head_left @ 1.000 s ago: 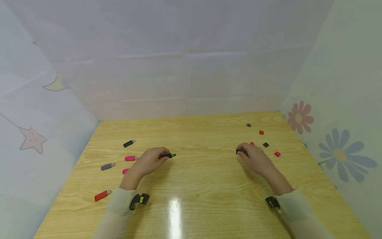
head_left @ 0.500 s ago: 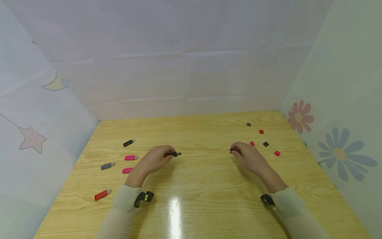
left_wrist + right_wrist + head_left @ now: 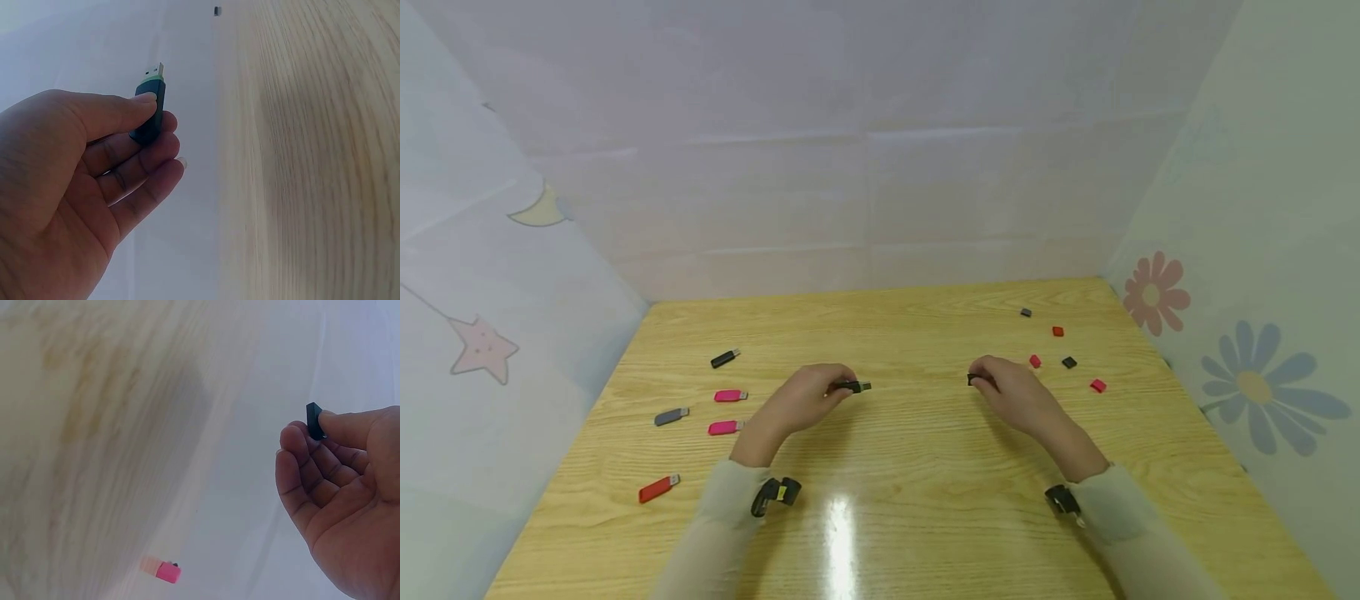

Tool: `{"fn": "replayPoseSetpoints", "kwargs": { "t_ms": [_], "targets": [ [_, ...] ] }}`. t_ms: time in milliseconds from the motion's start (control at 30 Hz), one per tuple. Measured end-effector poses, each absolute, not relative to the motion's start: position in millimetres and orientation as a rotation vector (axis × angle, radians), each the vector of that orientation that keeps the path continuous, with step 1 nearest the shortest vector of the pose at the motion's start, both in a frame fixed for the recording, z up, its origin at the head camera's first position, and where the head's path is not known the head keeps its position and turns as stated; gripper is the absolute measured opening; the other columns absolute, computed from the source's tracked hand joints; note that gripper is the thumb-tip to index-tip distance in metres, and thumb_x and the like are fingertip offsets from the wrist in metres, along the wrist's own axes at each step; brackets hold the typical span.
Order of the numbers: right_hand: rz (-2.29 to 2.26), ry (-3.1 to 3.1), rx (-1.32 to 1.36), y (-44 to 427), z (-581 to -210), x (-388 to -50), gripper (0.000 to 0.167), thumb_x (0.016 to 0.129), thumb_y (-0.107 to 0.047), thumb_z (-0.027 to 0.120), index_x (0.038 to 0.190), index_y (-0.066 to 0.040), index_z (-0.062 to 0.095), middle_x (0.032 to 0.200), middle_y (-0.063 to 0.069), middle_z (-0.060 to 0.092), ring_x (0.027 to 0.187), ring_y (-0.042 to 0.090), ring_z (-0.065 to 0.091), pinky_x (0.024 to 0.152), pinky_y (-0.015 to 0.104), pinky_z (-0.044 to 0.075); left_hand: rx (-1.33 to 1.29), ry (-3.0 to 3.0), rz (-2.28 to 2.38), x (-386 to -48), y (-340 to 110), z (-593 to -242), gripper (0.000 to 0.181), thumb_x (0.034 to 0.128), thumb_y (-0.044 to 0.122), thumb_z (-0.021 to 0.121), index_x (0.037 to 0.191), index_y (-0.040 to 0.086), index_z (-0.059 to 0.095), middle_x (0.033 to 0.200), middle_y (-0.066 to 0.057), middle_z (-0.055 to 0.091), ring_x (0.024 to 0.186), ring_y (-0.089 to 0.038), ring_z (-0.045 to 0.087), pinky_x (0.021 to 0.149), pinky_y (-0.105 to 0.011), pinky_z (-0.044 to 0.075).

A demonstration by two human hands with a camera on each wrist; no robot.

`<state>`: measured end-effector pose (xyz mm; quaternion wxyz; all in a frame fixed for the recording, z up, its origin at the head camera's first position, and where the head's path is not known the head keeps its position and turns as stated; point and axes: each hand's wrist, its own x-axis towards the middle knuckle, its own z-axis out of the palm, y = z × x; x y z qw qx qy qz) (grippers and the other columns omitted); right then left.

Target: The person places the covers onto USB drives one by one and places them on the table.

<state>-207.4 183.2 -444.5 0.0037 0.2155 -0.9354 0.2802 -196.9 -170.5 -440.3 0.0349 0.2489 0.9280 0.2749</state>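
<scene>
Between thumb and fingers my left hand (image 3: 805, 398) pinches a dark USB stick (image 3: 150, 112), its bare metal plug pointing toward the right hand in the head view. My right hand (image 3: 1017, 395) pinches a small dark cap (image 3: 314, 422) by its sides. Both hands are raised over the middle of the table, with a gap between the stick and the cap. In the left wrist view the stick's plug stands out past the thumb tip.
Left on the wooden table (image 3: 910, 500) lie uncapped USB sticks: black (image 3: 725, 358), grey (image 3: 671, 416), red (image 3: 658, 489) and two pink ones (image 3: 730, 396). Several loose caps, including a red cap (image 3: 1057, 332) and a black cap (image 3: 1069, 362), lie at the right. Fabric walls (image 3: 865, 192) surround the table.
My left hand has moved rightward with the USB stick and my right hand leftward with the cap, so the gap between them has narrowed. The things on the table have stayed put.
</scene>
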Motion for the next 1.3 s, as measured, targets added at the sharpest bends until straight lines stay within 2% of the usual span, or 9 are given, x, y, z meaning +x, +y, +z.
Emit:
{"fn": "replayPoseSetpoints", "kwargs": {
  "t_ms": [1300],
  "targets": [
    [0.896,-2.939,0.759,139.7,-441.3,-201.8,0.008,0.103,-0.013,0.061,0.108,-0.010,0.066,0.099,0.001,0.068,0.087,0.015,0.063,0.076,0.036,0.055,0.890,2.802,0.816,-204.8,-131.7,-440.2,0.022,0.1019,0.017,0.064,0.122,0.010,0.068,0.113,-0.002,0.071,0.101,-0.015,0.068,0.085,-0.031,0.056]
  ]
}}
